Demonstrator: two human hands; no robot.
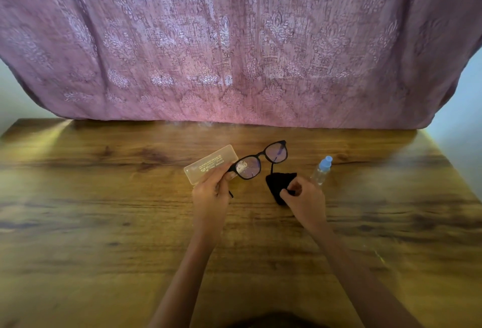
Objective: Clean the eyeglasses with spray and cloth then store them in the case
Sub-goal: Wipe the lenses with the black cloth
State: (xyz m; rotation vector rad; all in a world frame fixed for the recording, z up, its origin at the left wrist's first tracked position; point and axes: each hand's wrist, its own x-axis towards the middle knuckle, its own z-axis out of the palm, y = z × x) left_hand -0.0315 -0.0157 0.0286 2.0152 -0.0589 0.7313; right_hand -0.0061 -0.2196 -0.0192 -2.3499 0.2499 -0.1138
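Black-framed eyeglasses (260, 160) are held up above the table by my left hand (210, 193), which grips them at the left temple hinge. Droplets show on the left lens. My right hand (303, 198) pinches a black cloth (279, 184) that lies on the table just right of the glasses. A clear spray bottle with a blue cap (322, 169) lies on its side beyond my right hand. The translucent beige case (208, 162) rests shut on the table behind my left hand, partly hidden by my fingers.
The wooden table (104, 210) spreads wide on both sides of my arms. A pink patterned curtain (234, 40) hangs along the table's far edge. The table's right edge (451, 171) runs diagonally near the bottle side.
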